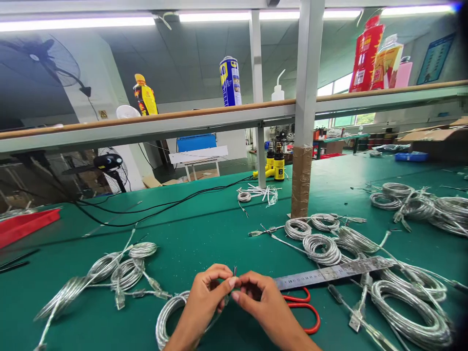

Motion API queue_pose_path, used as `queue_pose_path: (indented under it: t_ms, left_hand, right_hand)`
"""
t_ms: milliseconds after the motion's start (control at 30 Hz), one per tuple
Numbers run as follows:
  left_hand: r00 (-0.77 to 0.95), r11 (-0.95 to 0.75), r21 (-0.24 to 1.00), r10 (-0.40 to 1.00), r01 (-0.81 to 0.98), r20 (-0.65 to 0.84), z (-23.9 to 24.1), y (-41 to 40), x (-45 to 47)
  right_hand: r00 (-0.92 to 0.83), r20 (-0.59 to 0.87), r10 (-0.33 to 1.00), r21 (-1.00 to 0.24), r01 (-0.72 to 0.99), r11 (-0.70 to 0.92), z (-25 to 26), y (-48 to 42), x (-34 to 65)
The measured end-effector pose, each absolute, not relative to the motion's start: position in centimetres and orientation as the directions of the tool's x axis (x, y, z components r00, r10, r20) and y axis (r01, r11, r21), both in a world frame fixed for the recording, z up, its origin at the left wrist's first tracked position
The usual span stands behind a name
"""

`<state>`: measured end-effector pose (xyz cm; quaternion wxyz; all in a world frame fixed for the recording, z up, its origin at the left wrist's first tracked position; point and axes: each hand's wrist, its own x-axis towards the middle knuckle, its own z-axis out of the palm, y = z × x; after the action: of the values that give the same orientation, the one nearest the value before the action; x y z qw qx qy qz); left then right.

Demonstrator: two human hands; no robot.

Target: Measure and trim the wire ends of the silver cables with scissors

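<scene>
My left hand (pixel 205 297) and my right hand (pixel 258 297) meet low in the middle of the head view, fingertips pinched together on the small dark end (pixel 234 271) of a silver cable. That cable's coil (pixel 168 314) lies on the green table (pixel 204 234) under my left wrist. Both hands are closed around the cable end. Red-handled scissors (pixel 306 306) lie just right of my right hand, under a steel ruler (pixel 331 274).
Several coiled silver cables lie left (pixel 122 270) and right (pixel 405 304), more at far right (pixel 420 207). A taped metal post (pixel 302 180) stands mid-table. A red tray (pixel 25 225) sits at left, a yellow tool (pixel 275 165) behind, bottles on the shelf above.
</scene>
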<state>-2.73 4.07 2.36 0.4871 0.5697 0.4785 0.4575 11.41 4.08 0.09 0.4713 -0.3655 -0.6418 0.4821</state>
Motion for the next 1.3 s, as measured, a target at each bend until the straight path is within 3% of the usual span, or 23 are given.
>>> queue_pose_path:
  t_ms: [167,333,633,967,1167,1300]
  left_hand:
    - [0.151,-0.239,0.967,0.963,0.088,0.224,2.3,3.8,-2.5]
    - [0.096,-0.196,0.980,0.976,-0.013,0.196,2.7,3.0,-1.9]
    - [0.065,-0.066,0.983,0.995,-0.170,0.078,2.6,2.2,-0.8]
    - [0.060,-0.091,0.985,0.993,-0.147,0.101,2.2,1.9,-0.4]
    - [-0.020,-0.172,0.973,0.985,-0.152,0.170,2.7,1.4,0.2]
    - [-0.035,-0.208,0.965,0.978,-0.157,0.205,2.8,1.2,0.2]
  right_hand:
    - [-0.330,0.268,0.905,-0.962,-0.138,0.235,0.5,3.5,10.5]
    - [-0.396,0.259,0.881,-0.954,-0.245,0.171,0.5,3.3,10.3]
    - [-0.426,0.261,0.866,-0.952,-0.261,0.159,-0.3,3.5,10.6]
    - [-0.463,0.290,0.837,-0.955,-0.202,0.219,-0.3,3.7,10.6]
    - [-0.423,0.178,0.888,-0.971,-0.224,0.088,-0.4,3.5,10.5]
    - [-0.468,0.199,0.861,-0.969,-0.224,0.103,0.5,3.2,10.9]
